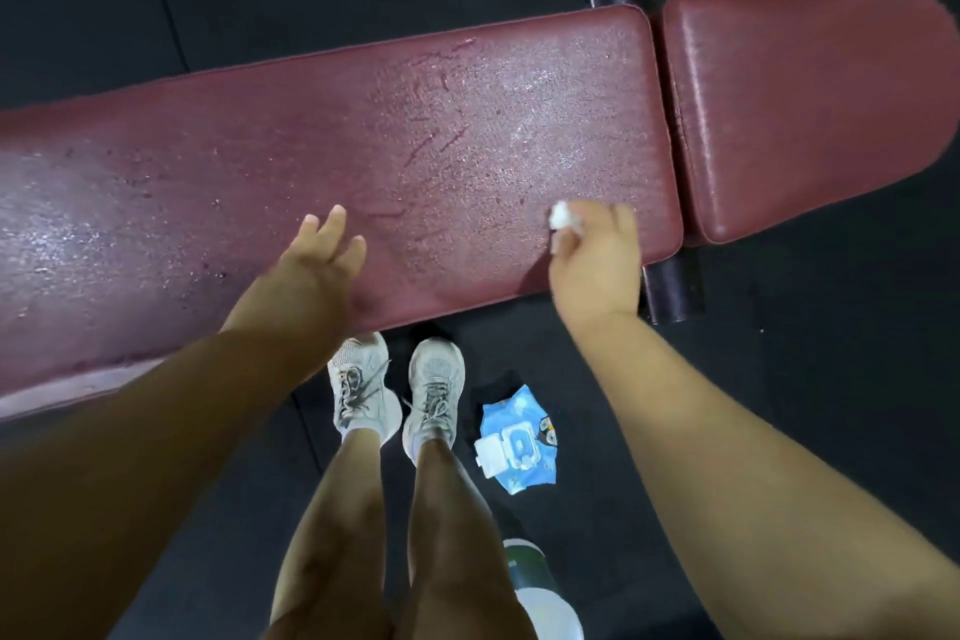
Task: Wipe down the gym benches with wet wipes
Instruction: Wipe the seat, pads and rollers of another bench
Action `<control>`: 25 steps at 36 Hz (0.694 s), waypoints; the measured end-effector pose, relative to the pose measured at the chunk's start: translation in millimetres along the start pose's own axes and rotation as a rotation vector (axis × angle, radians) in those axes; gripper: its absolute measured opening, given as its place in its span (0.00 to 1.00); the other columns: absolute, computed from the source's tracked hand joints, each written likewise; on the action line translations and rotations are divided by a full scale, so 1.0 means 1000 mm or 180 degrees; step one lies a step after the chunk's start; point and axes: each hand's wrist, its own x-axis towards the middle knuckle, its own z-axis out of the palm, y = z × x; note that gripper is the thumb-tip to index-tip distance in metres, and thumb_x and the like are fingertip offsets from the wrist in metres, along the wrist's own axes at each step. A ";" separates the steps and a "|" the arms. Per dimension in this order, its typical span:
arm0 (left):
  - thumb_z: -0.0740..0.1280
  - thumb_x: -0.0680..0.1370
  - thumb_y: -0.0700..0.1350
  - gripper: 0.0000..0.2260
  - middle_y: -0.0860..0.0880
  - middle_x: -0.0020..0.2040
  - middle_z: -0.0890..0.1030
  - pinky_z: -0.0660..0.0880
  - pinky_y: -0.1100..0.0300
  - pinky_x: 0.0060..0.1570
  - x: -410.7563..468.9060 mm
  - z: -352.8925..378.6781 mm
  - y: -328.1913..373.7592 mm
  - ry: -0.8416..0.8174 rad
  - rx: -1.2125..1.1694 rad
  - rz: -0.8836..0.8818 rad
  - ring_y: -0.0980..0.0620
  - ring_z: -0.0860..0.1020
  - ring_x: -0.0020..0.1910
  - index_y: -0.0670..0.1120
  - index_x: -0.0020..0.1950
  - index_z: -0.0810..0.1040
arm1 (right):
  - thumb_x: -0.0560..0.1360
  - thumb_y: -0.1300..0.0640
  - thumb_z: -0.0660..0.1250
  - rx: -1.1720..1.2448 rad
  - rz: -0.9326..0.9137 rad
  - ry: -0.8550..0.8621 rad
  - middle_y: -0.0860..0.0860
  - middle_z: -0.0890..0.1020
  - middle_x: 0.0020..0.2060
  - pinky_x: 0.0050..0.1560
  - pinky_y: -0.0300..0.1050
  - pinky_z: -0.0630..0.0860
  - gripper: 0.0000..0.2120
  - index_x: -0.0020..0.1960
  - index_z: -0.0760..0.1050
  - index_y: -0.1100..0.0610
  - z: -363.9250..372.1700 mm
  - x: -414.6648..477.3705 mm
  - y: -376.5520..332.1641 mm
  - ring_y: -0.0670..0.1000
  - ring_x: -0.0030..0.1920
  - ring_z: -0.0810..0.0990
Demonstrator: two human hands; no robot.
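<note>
Head view, looking down. Gym bench [363, 161] runs left to right across the frame: long maroon back pad, then a narrow gap, then a shorter seat pad [810, 109] at the right with a rounded far end. The long pad's surface is worn and speckled, with dark scratch-like streaks near its middle. A pale glossy sheen shows at the far left and across the right-centre of the long pad; cannot tell whether it is moisture or glare.

Right hand [597, 255] is over the near right corner of the long pad, its fingers curled round a bunched white wet wipe [563, 218]. The wipe is a small crumpled wad, protruding at the fingertips and lying against the pad surface. Hand slightly blurred.

Left hand [322, 250] is over the near edge of the long pad near its middle, fingers extended and relaxed, holding nothing. Contact with the pad: cannot tell.

On the dark floor [779, 379] just in front of the bench: two pale grey lace-up shoes [395, 395], and just to their right a blue wet wipe packet [519, 437] with its white flip lid open. A black cylindrical frame part [670, 291] protrudes below the pad gap.
</note>
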 end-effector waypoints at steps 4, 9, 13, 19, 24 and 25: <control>0.64 0.75 0.35 0.29 0.42 0.77 0.54 0.59 0.45 0.71 -0.010 -0.001 -0.017 0.0074 -0.0092 -0.0207 0.41 0.53 0.75 0.40 0.75 0.59 | 0.77 0.67 0.59 0.0008 0.0465 0.0280 0.60 0.71 0.56 0.49 0.37 0.65 0.12 0.57 0.77 0.62 0.011 0.001 -0.008 0.60 0.47 0.75; 0.57 0.76 0.32 0.29 0.45 0.77 0.49 0.62 0.47 0.70 -0.013 0.005 -0.024 -0.0038 0.0074 -0.0172 0.44 0.51 0.76 0.41 0.76 0.53 | 0.74 0.65 0.61 -0.0061 -0.0722 -0.0684 0.58 0.73 0.51 0.46 0.49 0.73 0.12 0.55 0.77 0.58 0.058 -0.063 -0.056 0.59 0.43 0.75; 0.51 0.77 0.31 0.28 0.51 0.77 0.43 0.67 0.50 0.66 -0.010 -0.002 -0.026 -0.0172 0.0144 -0.0246 0.50 0.50 0.76 0.46 0.75 0.53 | 0.81 0.48 0.53 -0.0412 -0.2050 -0.1664 0.45 0.72 0.42 0.45 0.47 0.66 0.11 0.53 0.70 0.54 0.063 -0.074 -0.070 0.52 0.44 0.71; 0.60 0.77 0.36 0.19 0.55 0.76 0.56 0.72 0.50 0.61 -0.004 -0.012 -0.044 -0.0015 0.0006 -0.0013 0.52 0.66 0.71 0.48 0.66 0.68 | 0.78 0.61 0.58 -0.0584 -0.0891 -0.0968 0.55 0.71 0.60 0.55 0.43 0.67 0.15 0.62 0.75 0.54 0.024 0.010 -0.043 0.57 0.54 0.74; 0.60 0.76 0.32 0.25 0.49 0.75 0.61 0.66 0.51 0.69 0.014 -0.024 -0.066 0.0232 0.0190 0.0146 0.49 0.63 0.73 0.44 0.72 0.64 | 0.79 0.63 0.56 -0.0422 0.0703 0.0226 0.58 0.70 0.60 0.46 0.31 0.60 0.14 0.61 0.74 0.61 0.015 0.057 -0.051 0.56 0.55 0.73; 0.59 0.76 0.30 0.26 0.47 0.76 0.59 0.64 0.50 0.70 0.017 -0.027 -0.069 0.0279 0.0276 0.0169 0.46 0.60 0.74 0.42 0.73 0.63 | 0.78 0.63 0.56 -0.0518 0.0652 0.0125 0.59 0.70 0.60 0.43 0.31 0.57 0.14 0.61 0.74 0.61 0.024 0.049 -0.061 0.55 0.55 0.72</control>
